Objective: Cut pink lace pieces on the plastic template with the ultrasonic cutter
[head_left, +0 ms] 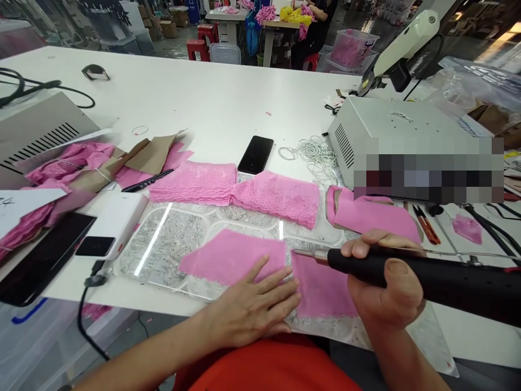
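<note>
Two flat pink fabric pieces, a left one and a right one, lie on a clear patterned plastic sheet. My left hand rests with fingers spread over the lower edge of the left piece, fingertips near the gap between the two. In my right hand is a thick black tool with a thin metal tip, which points left at the top of that gap. Behind them lie two stacks of pink lace fabric, a left stack and a right stack.
A black phone and tangled white elastic loops lie behind the stacks. A grey box stands right. At left are a white power bank, another phone and pink bundles. A person sits far back.
</note>
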Action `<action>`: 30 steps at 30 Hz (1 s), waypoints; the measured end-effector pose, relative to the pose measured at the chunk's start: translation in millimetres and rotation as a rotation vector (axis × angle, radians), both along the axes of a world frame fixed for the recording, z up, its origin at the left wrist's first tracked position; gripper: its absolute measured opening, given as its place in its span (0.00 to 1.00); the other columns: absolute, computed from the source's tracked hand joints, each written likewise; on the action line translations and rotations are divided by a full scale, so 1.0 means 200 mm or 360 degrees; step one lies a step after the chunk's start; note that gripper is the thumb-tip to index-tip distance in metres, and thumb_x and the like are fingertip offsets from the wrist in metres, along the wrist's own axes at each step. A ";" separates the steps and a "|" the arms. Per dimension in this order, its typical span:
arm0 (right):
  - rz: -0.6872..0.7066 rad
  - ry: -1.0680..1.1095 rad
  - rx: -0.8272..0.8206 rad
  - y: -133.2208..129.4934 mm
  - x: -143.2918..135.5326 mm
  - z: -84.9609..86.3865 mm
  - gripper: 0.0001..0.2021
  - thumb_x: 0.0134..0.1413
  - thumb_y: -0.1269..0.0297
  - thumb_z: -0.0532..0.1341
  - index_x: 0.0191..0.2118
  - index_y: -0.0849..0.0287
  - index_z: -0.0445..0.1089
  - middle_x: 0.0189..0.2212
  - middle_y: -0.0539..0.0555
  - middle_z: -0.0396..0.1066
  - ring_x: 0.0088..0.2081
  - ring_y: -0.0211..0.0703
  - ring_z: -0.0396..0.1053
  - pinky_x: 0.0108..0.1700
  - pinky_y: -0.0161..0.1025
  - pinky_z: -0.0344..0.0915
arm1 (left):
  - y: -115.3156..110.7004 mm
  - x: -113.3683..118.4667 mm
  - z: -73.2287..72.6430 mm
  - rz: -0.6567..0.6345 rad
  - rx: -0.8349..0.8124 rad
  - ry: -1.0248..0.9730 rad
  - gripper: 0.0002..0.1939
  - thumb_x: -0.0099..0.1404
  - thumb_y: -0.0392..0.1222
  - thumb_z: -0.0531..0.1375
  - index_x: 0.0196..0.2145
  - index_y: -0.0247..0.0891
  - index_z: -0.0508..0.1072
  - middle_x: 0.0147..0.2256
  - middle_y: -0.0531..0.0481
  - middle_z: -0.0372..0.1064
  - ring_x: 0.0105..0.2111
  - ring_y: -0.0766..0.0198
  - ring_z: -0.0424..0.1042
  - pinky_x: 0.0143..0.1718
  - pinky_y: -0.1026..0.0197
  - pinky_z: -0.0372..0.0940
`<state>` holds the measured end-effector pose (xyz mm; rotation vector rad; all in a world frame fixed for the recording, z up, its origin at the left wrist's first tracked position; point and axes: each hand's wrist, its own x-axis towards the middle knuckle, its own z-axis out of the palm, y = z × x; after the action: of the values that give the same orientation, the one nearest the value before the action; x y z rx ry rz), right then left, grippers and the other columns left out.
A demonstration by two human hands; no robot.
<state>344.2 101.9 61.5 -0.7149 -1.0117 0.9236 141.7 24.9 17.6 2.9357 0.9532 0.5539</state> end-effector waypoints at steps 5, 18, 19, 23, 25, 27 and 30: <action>0.0022 -0.0034 -0.0006 0.00 0.00 -0.01 0.05 0.46 0.65 0.62 0.32 0.58 0.69 0.30 0.49 0.67 0.24 0.35 0.66 0.27 0.39 0.70 | 0.00 0.00 0.00 -0.0012 -0.0026 0.0025 0.22 0.74 0.51 0.49 0.58 0.36 0.65 0.58 0.48 0.66 0.63 0.54 0.57 0.68 0.41 0.29; 0.0135 0.0037 -0.0117 -0.06 0.08 0.04 0.08 0.43 0.60 0.63 0.32 0.57 0.71 0.27 0.50 0.68 0.21 0.35 0.63 0.23 0.39 0.65 | -0.01 -0.02 0.05 -0.0103 -0.0043 -0.0065 0.16 0.74 0.45 0.52 0.52 0.35 0.69 0.55 0.48 0.69 0.63 0.55 0.57 0.69 0.43 0.37; 0.0183 0.0022 -0.0136 -0.08 0.11 0.04 0.09 0.44 0.59 0.63 0.32 0.57 0.72 0.27 0.50 0.68 0.21 0.35 0.63 0.22 0.39 0.65 | -0.02 -0.02 0.05 -0.0119 -0.0030 -0.0073 0.15 0.74 0.45 0.52 0.52 0.35 0.70 0.55 0.48 0.69 0.63 0.55 0.57 0.69 0.44 0.39; 0.0335 -0.0014 -0.0173 -0.19 0.17 0.05 0.09 0.46 0.59 0.64 0.33 0.58 0.72 0.27 0.51 0.68 0.21 0.35 0.63 0.21 0.38 0.65 | -0.04 -0.04 0.06 -0.0160 -0.0032 -0.0052 0.14 0.74 0.41 0.52 0.52 0.35 0.70 0.57 0.49 0.68 0.64 0.56 0.56 0.69 0.46 0.41; 0.0392 -0.0026 -0.0178 -0.23 0.18 0.05 0.10 0.48 0.58 0.64 0.34 0.58 0.72 0.28 0.52 0.68 0.21 0.35 0.63 0.21 0.38 0.66 | -0.05 -0.05 0.06 -0.0174 -0.0060 -0.0026 0.15 0.74 0.39 0.51 0.54 0.34 0.69 0.58 0.50 0.66 0.64 0.56 0.55 0.69 0.47 0.40; 0.0428 -0.0042 -0.0186 -0.26 0.18 0.06 0.10 0.49 0.57 0.64 0.34 0.58 0.71 0.28 0.52 0.68 0.21 0.35 0.64 0.22 0.38 0.66 | -0.04 -0.05 0.06 -0.0189 -0.0091 -0.0002 0.16 0.75 0.38 0.48 0.55 0.34 0.69 0.60 0.50 0.64 0.66 0.57 0.52 0.69 0.47 0.39; 0.0435 -0.0054 -0.0200 -0.29 0.17 0.06 0.10 0.49 0.58 0.64 0.35 0.58 0.71 0.28 0.52 0.67 0.21 0.36 0.64 0.22 0.39 0.67 | -0.04 -0.05 0.06 -0.0206 -0.0133 0.0039 0.16 0.76 0.37 0.46 0.55 0.34 0.68 0.61 0.49 0.61 0.67 0.57 0.48 0.69 0.46 0.41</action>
<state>378.7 44.0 73.9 -0.7093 -1.1063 1.2239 132.2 17.2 29.6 2.9092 0.7608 0.4623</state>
